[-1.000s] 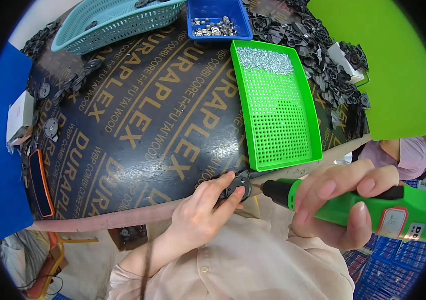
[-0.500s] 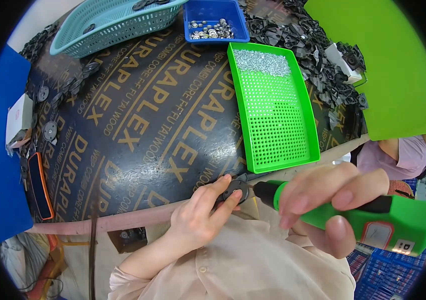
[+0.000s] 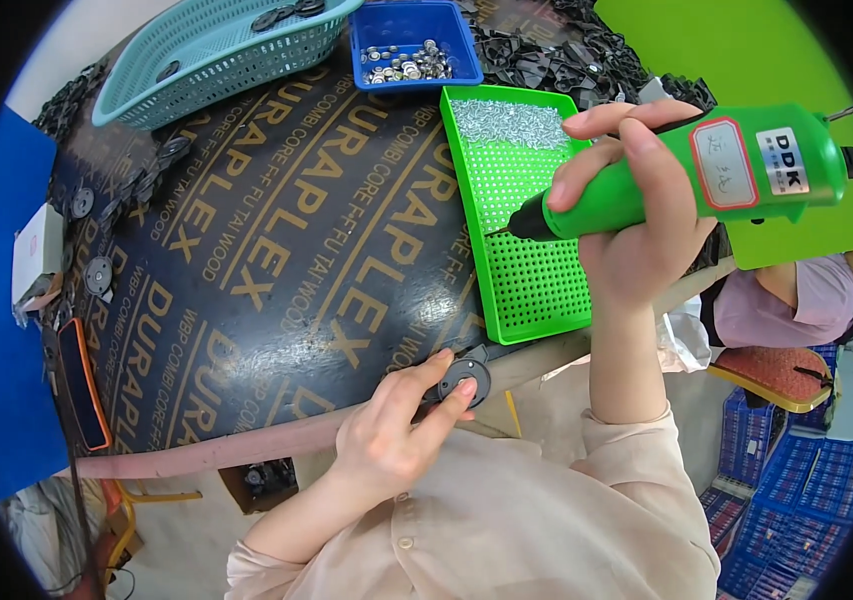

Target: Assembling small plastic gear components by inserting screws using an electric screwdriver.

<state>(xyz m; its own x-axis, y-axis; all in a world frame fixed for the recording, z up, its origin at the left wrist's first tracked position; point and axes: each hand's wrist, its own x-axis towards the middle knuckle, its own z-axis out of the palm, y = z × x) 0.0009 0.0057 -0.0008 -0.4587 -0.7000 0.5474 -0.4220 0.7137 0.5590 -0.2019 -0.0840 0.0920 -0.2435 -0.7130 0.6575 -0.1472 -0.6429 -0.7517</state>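
At the table's front edge, my left hand pinches a round black plastic part between thumb and fingers. The part has a disc-like face with small holes. My right hand wraps round a green electric screwdriver with a black nose, held nearly level. Its tip reaches over the left rim of the green perforated tray. Small silvery screws lie heaped at the tray's far end, and more sit in rows of its holes. Whether a screw is on the tip is too small to tell.
Beyond the tray stand a blue bin of round metal pieces and a teal basket with black discs. Black plastic parts pile up at the back right. An orange-edged phone lies left. Another person's sleeve shows at right.
My right hand has lifted the screwdriver away from the black part, moving it up and forward over the tray. My left hand stays near the table edge, still holding the part.
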